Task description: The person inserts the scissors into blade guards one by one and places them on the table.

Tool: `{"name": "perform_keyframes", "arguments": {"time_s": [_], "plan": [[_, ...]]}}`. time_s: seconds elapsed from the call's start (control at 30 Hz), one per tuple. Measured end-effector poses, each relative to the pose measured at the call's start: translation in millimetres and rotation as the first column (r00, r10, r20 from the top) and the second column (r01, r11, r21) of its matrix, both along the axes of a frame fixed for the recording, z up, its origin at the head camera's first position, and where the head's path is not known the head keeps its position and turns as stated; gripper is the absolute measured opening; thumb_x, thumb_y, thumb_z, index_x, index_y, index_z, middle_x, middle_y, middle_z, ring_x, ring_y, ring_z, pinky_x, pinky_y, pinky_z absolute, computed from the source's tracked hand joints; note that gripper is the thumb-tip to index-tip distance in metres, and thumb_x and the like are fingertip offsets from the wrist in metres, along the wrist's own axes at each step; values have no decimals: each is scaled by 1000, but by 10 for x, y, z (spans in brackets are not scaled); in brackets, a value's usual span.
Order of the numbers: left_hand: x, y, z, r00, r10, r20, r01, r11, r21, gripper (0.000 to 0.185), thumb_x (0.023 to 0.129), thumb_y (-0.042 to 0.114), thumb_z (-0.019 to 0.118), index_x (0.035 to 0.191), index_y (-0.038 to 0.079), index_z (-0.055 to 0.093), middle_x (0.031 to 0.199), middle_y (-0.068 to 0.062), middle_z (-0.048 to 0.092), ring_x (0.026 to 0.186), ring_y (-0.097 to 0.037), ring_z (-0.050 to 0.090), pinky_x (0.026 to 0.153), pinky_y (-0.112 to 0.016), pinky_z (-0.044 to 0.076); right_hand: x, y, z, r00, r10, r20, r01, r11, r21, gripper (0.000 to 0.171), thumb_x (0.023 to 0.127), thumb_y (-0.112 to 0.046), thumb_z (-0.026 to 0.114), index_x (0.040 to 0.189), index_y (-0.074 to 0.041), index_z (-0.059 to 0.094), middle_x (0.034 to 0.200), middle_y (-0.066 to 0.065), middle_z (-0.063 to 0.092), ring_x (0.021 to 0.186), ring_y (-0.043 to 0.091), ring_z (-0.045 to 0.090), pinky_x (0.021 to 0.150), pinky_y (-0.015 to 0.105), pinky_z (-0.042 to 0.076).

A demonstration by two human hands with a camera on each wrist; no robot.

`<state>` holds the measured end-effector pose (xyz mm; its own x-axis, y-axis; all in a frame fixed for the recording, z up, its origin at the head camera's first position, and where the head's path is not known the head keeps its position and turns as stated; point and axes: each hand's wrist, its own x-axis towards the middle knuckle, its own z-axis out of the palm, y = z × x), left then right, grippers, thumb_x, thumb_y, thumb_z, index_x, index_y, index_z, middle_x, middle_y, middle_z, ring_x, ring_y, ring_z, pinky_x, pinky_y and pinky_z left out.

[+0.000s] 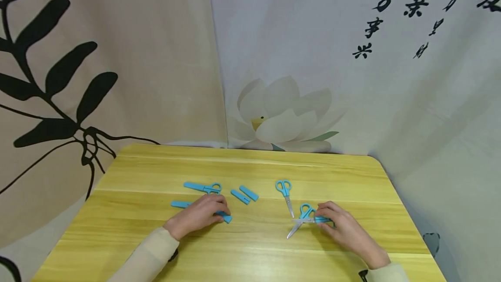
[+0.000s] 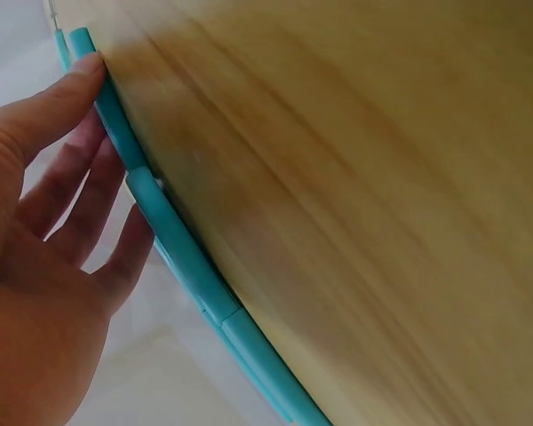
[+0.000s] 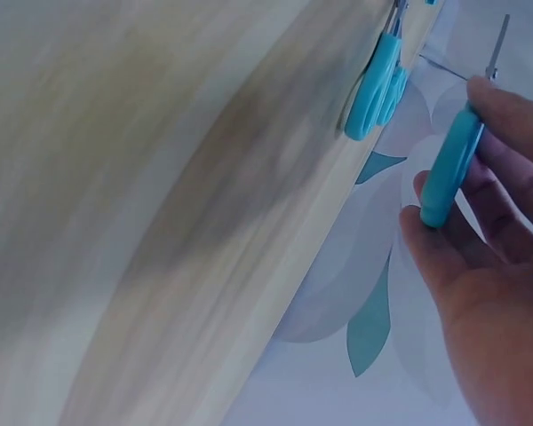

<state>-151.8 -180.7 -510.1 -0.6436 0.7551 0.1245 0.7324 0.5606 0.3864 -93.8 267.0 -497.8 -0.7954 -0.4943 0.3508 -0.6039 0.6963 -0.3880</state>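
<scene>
Your left hand pinched a blue cover lower left | right hand gripped open scissors lower right | one pair covered, two covers and one pair left on desk.

The tabletop is yellow wood with light stripes. The scissors have blue handles and shiny grey blades. The little covers are blue too. One curtain is tan with black leaves. The other curtain is pale grey with a white flower and black writing.
</scene>
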Motion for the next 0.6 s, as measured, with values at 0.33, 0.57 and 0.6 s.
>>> {"name": "perform_keyframes", "arguments": {"time_s": [0.33, 0.57, 0.6], "plan": [[66, 67, 27, 997, 44, 61, -43, 999, -8, 15, 97, 23, 76, 112, 19, 77, 107, 13, 62, 95, -3, 56, 85, -26, 54, -10, -134, 17, 1000, -3, 12, 4, 1000, -24, 28, 81, 1, 86, 105, -9, 75, 118, 8, 68, 103, 23, 69, 83, 38, 61], [142, 139, 72, 991, 58, 120, -67, 995, 79, 18, 97, 17, 76, 115, 17, 75, 107, 12, 59, 93, -1, 56, 83, -23, 54, -19, -234, 2, 999, 23, -42, -25, 999, -39, 31, 78, 2, 88, 103, -10, 74, 115, 5, 67, 101, 20, 69, 83, 37, 62], [152, 155, 78, 992, 58, 116, -68, 994, 89, 18, 97, 16, 76, 115, 17, 75, 107, 12, 59, 94, -2, 56, 83, -23, 54, -20, -244, 0, 998, 27, -48, -28, 999, -39, 31, 78, 2, 88, 103, -10, 74, 115, 5, 67, 101, 20, 69, 82, 37, 62]]}}
